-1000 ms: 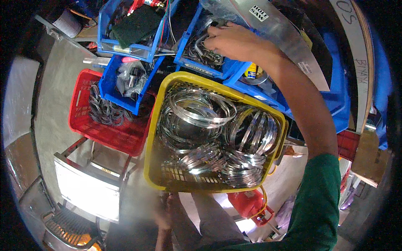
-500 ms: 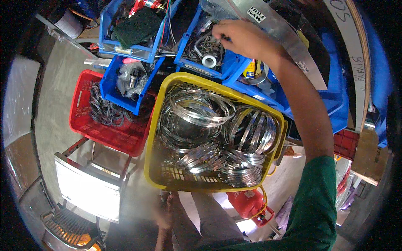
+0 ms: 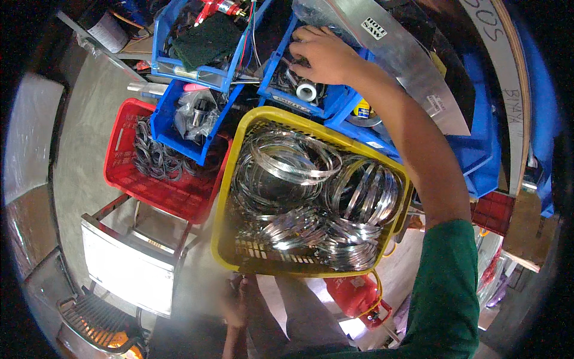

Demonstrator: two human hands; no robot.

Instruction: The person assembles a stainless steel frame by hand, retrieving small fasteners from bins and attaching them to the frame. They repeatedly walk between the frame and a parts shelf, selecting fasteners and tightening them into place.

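Note:
My right hand [image 3: 326, 57] reaches into a blue bin [image 3: 287, 100] at the top centre. Its fingers are apart and curl down over small metal pieces; their tips are partly hidden. Just below them lies a white ring-shaped piece [image 3: 306, 92]. Low in the view, under the near edge of a yellow basket [image 3: 239, 128], my left hand [image 3: 235, 302] is closed and hazy. Whatever it may hold is not clear. Inside the basket are several bundles of shiny metal hose clamps [image 3: 290, 227], with larger looped bands [image 3: 296, 167] toward the back.
On the left, a red basket [image 3: 116, 161] holds grey bands, and a small blue bin [image 3: 161, 122] with bagged parts overhangs it. Another blue bin [image 3: 164, 66] holds a dark green pad [image 3: 204, 45]. A stool [image 3: 128, 263] and a red gas cylinder [image 3: 354, 296] stand below.
My right hand has shifted slightly left over the bin, and its fingers have spread from a pinch. The whole view has moved a little. My left hand stays low.

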